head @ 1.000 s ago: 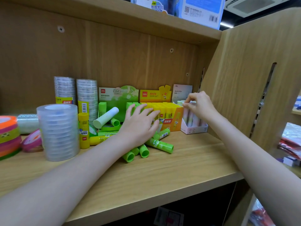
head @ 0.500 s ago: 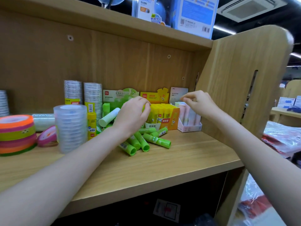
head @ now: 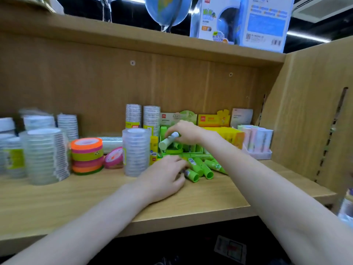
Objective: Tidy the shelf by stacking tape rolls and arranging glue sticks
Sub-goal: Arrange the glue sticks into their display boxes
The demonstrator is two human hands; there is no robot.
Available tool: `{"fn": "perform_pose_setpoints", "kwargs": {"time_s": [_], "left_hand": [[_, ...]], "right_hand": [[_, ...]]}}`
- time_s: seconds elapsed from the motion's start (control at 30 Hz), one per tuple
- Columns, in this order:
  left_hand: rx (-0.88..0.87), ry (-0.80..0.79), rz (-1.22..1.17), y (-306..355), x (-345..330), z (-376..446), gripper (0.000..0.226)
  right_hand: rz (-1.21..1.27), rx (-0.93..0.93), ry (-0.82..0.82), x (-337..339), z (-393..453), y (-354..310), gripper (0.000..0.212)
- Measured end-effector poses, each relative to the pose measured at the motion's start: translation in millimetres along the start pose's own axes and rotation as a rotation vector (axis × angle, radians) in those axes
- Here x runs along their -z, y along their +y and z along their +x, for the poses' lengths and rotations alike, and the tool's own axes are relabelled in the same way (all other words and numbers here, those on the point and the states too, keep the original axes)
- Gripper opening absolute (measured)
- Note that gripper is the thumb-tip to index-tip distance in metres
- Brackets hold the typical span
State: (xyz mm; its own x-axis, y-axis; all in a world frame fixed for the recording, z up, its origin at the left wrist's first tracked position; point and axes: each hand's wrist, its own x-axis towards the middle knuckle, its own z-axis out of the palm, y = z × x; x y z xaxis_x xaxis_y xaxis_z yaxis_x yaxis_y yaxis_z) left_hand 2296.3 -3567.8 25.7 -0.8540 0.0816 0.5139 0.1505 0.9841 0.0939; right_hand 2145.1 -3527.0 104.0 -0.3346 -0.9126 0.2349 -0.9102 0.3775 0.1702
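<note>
Fingers point(head: 172, 131) of the right hand point(head: 186, 131) pinch one pale glue stick point(head: 169, 140); left hand point(head: 162, 178) touches four green sticks point(head: 198, 167).

Wooden shelf point(head: 210, 197) with wood back panel point(head: 95, 83) and slotted right side panel point(head: 315, 111). Upper shelf point(head: 133, 38) above; dark ceiling with strip lights point(head: 307, 36).

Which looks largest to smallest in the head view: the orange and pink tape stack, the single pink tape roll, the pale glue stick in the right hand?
1. Orange and pink tape stack
2. Single pink tape roll
3. Pale glue stick; close to the roll, so unsure.
</note>
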Motion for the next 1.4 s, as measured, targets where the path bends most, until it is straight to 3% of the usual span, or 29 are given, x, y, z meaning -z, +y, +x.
{"fn": "perform_pose_setpoints", "kwargs": {"time_s": [0.17, 0.23, 0.33, 0.53, 0.67, 0.83, 0.97, 1.13, 1.4], "left_hand": [[0.039, 0.013, -0.066, -5.1, -2.8, 4.3, 0.031], [0.049, 0.012, -0.079, -7.4, -3.6, 3.9, 0.030], [0.063, 0.000, -0.083, -7.1, -3.6, 4.6, 0.029], [0.013, 0.117, -0.007, 0.8, 0.3, 26.3, 0.034], [0.025, 0.206, 0.033, 13.2, -9.2, 64.7, 0.039], [0.106, 0.258, 0.058, 19.3, -29.3, 100.0, 0.044], [0.155, 0.157, 0.047, 12.8, -39.6, 110.8, 0.047], [0.137, 0.132, 0.030, 9.7, -39.6, 110.6, 0.046], [0.145, 0.125, 0.026, 11.0, -41.2, 108.9, 0.048]], "right_hand": [[-0.251, 0.061, 0.043, -14.2, -3.0, -5.3, 0.039], [-0.106, 0.049, 0.204, -14.1, -6.4, -0.6, 0.033], [0.300, -0.080, 0.526, 2.7, -23.6, 14.8, 0.027], [0.859, -0.257, 0.832, 31.2, -101.4, 68.0, 0.050], [0.792, -0.498, 0.932, 24.2, -148.7, 108.7, 0.047], [0.506, -0.600, 0.847, -0.9, -163.8, 132.9, 0.036], [0.334, -0.550, 0.806, -22.4, -147.8, 140.4, 0.021], [0.266, -0.534, 0.837, -28.4, -136.0, 146.4, 0.013], [0.149, -0.542, 0.723, -29.3, -128.2, 149.4, 0.015]]}}
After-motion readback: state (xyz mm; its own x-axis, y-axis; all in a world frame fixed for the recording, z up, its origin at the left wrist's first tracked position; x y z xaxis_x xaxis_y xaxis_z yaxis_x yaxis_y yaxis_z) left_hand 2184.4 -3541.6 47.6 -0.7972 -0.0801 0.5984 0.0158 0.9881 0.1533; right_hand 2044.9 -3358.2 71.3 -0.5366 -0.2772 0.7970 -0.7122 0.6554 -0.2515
